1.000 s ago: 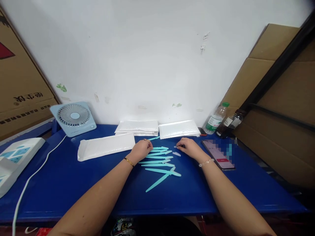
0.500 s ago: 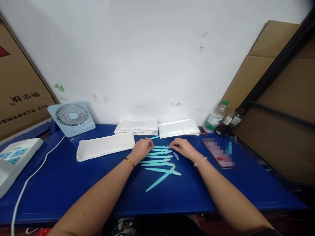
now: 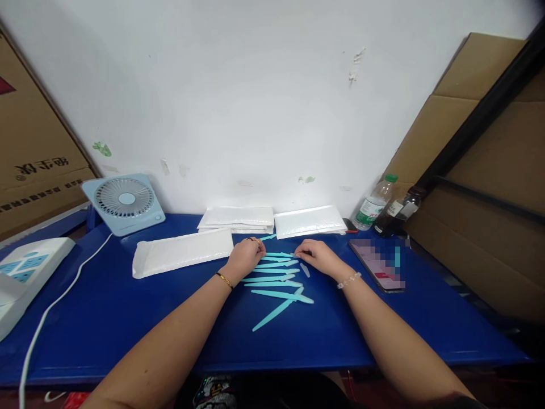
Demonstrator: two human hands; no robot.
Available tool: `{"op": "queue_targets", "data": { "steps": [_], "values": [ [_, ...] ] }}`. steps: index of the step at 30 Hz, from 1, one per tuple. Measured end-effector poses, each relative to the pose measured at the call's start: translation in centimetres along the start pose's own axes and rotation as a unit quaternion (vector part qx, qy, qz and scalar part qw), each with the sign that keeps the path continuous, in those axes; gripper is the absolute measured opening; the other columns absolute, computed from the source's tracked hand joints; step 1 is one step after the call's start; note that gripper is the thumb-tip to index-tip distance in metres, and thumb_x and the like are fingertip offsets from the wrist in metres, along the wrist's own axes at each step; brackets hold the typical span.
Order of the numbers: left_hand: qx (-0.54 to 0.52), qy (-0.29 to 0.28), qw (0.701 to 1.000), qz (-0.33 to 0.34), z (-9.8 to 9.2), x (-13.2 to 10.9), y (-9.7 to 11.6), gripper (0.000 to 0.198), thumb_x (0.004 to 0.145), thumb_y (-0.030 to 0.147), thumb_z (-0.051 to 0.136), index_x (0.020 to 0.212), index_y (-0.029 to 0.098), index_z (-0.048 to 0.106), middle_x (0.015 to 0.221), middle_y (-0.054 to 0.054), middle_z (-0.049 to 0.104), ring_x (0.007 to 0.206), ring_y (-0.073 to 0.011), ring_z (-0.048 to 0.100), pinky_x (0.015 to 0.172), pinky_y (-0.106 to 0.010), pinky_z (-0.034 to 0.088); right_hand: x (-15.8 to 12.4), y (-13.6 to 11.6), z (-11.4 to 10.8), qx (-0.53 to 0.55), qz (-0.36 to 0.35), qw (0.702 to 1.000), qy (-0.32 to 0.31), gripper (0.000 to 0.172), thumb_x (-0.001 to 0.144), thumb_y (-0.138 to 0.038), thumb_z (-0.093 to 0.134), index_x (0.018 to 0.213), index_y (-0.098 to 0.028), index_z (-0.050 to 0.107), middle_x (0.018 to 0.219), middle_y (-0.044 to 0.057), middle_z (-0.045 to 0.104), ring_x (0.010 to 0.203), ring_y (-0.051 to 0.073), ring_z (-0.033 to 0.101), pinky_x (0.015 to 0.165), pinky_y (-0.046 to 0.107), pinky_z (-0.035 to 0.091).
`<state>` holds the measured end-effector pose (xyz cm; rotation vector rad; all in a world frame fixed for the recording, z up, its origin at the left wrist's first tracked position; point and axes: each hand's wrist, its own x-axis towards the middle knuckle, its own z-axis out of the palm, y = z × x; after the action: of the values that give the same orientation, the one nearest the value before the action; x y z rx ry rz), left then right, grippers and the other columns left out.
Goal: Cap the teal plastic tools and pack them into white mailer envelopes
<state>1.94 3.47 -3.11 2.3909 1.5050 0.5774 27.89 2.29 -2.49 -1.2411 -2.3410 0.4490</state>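
Note:
My left hand point(image 3: 246, 257) is closed with its fingertips pinched on one end of a slim turquoise eyebrow razor point(image 3: 279, 254). At the razor's other end, the fingers of my right hand point(image 3: 318, 258) are pinched together around its tip, partly hiding it. Several more turquoise razors point(image 3: 272, 271) lie in a rough row just below, on the blue table. Nearest me, two razors cross each other point(image 3: 276, 316). A small translucent blade cover point(image 3: 305, 270) rests beside my right hand. Another turquoise razor point(image 3: 268, 237) shows partly behind my left hand.
White padded envelopes point(image 3: 183, 253) lie left of my hands, with more stacked envelopes point(image 3: 236, 218) and another point(image 3: 310, 221) along the wall. A blue fan point(image 3: 125, 204) and a white device point(image 3: 34, 272) stand left. Bottles point(image 3: 374, 207) and a phone point(image 3: 377, 264) are at right.
Both hands stay almost still at the same razor. The view has shifted very slightly.

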Motion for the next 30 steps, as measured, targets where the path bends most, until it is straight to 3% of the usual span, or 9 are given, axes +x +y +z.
{"op": "queue_targets", "data": {
  "steps": [7, 11, 15, 18, 20, 23, 30],
  "values": [
    [0.008, -0.003, 1.0, 0.027, 0.3, -0.1, 0.7, 0.013, 0.083, 0.02, 0.051, 0.078, 0.019, 0.063, 0.085, -0.003, 0.064, 0.081, -0.0168, 0.059, 0.07, -0.026, 0.043, 0.8, -1.1, 1.2, -0.01, -0.016, 1.0, 0.017, 0.018, 0.087, -0.021, 0.053, 0.088, -0.021, 0.072, 0.087, 0.004, 0.067, 0.081, 0.016, 0.062, 0.072, 0.025, 0.046],
    [0.001, 0.019, 1.0, 0.022, -0.3, -0.2, 0.8, 0.015, 0.084, 0.03, 0.053, 0.088, 0.021, 0.064, 0.09, -0.003, 0.064, 0.086, -0.0182, 0.058, 0.073, -0.027, 0.044, 0.1, -1.7, -0.1, -0.02, 0.018, 0.999, 0.047, 0.02, 0.088, -0.03, 0.053, 0.086, -0.02, 0.07, 0.084, 0.005, 0.067, 0.075, 0.016, 0.061, 0.068, 0.026, 0.045],
    [-0.007, -0.021, 0.996, 0.081, -0.9, -0.3, 0.5, 0.017, 0.081, 0.036, 0.06, 0.087, 0.022, 0.067, 0.093, -0.002, 0.067, 0.091, -0.0189, 0.058, 0.078, -0.028, 0.044, -1.5, -2.0, -1.6, 0.005, 0.049, 0.998, -0.04, 0.022, 0.076, -0.039, 0.066, 0.083, -0.019, 0.067, 0.072, 0.002, 0.065, 0.061, 0.014, 0.057, 0.054, 0.023, 0.04],
    [0.009, -0.048, 0.994, 0.102, -0.9, -0.2, 0.2, 0.014, 0.08, 0.033, 0.061, 0.084, 0.023, 0.069, 0.092, -0.002, 0.069, 0.093, -0.0194, 0.058, 0.08, -0.028, 0.043, -2.1, -2.1, -1.7, -0.033, 0.059, 0.995, -0.073, 0.011, 0.069, -0.027, 0.068, 0.077, -0.019, 0.066, 0.067, 0.001, 0.065, 0.057, 0.013, 0.056, 0.051, 0.022, 0.038],
    [0.017, -0.051, 0.992, 0.112, -0.8, -0.1, 0.1, 0.013, 0.082, 0.029, 0.058, 0.083, 0.023, 0.069, 0.091, -0.001, 0.07, 0.09, -0.0183, 0.06, 0.078, -0.027, 0.043, -1.9, -2.1, -1.4, -0.069, 0.063, 0.993, -0.067, 0.003, 0.068, -0.017, 0.064, 0.07, -0.019, 0.066, 0.064, 0.001, 0.064, 0.056, 0.013, 0.055, 0.051, 0.022, 0.038],
    [0.029, -0.053, 0.988, 0.14, -0.7, 0.0, 0.1, 0.018, 0.086, 0.025, 0.052, 0.081, 0.022, 0.069, 0.089, -0.001, 0.07, 0.086, -0.0168, 0.061, 0.077, -0.026, 0.042, -1.5, -1.8, -0.9, -0.094, 0.05, 0.994, -0.039, 0.013, 0.067, -0.009, 0.059, 0.071, -0.018, 0.067, 0.068, 0.003, 0.065, 0.058, 0.014, 0.057, 0.055, 0.023, 0.041],
    [0.052, -0.053, 0.986, 0.15, -0.6, 0.0, 0.3, 0.023, 0.089, 0.025, 0.047, 0.081, 0.02, 0.068, 0.09, -0.003, 0.07, 0.085, -0.0168, 0.062, 0.075, -0.026, 0.042, -1.1, -0.9, -0.1, 0.023, 0.032, 0.999, 0.013, 0.023, 0.077, -0.011, 0.057, 0.093, -0.021, 0.07, 0.086, 0.003, 0.07, 0.075, 0.015, 0.064, 0.069, 0.025, 0.049]
  ]
}}
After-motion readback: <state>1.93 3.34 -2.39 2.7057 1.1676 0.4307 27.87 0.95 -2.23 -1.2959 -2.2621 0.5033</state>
